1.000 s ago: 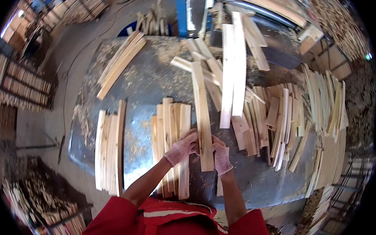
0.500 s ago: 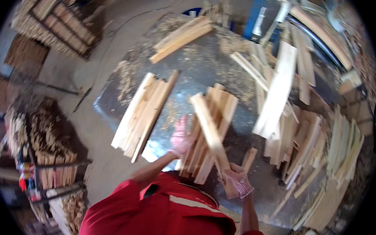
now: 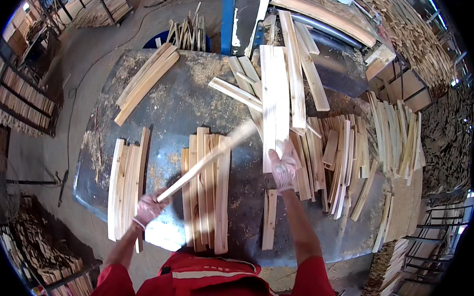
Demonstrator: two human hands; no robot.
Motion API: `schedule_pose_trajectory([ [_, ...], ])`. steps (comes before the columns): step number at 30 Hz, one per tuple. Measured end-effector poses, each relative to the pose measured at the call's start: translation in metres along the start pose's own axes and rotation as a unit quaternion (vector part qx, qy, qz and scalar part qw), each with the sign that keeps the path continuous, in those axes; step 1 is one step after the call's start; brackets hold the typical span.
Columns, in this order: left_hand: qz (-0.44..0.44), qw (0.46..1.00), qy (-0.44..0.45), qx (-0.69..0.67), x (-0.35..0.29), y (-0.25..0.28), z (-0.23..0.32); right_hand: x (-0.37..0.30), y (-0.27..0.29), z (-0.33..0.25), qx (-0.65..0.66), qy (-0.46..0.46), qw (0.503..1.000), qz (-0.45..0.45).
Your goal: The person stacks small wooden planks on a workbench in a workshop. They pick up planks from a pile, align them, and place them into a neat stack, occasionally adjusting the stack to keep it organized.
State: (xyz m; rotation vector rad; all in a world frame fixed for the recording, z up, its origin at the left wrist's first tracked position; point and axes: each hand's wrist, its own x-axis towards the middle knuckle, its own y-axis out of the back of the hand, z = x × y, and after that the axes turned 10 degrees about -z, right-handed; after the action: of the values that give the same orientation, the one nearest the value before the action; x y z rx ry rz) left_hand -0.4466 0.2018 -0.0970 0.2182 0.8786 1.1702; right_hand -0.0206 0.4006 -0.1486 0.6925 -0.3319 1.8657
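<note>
My left hand [image 3: 150, 210], in a pale work glove, is closed around the near end of a narrow wooden strip [image 3: 197, 167]. The strip slants up to the right, above a row of wooden slats [image 3: 221, 201] on the metal table [image 3: 246, 216]. Its far end is blurred, close to a pile of boards. My gloved right hand [image 3: 283, 166] grips the near end of a long pale wooden board [image 3: 273, 101] on that pile, thumb and fingers apart across it. Left of the strip lies another row of slats [image 3: 125, 190]. A short wooden piece [image 3: 269, 219] lies just below my right hand.
Two boards [image 3: 147, 83] lie at the table's far left, among sawdust. Many strips [image 3: 334, 159] are heaped at the right. Beyond the table stand a blue machine post [image 3: 227, 20] and a blue tub [image 3: 157, 39] of offcuts. Wood stacks [image 3: 20, 99] line the left floor.
My left hand has moved from the middle slats to the left and now holds a strip. My right hand has let go of its board and reached the pale board. The view has turned right.
</note>
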Motion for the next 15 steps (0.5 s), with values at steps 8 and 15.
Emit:
schedule_pose_trajectory([
  [8, -0.148, 0.866, 0.1, -0.467, 0.042, -0.062, 0.045, 0.035, -0.027, -0.014, 0.736, -0.104, 0.414, -0.525],
  [15, -0.145, 0.574, 0.047, -0.804, 0.058, -0.061, 0.062, -0.048, 0.05, 0.074, 0.853, -0.027, 0.299, -0.426],
])
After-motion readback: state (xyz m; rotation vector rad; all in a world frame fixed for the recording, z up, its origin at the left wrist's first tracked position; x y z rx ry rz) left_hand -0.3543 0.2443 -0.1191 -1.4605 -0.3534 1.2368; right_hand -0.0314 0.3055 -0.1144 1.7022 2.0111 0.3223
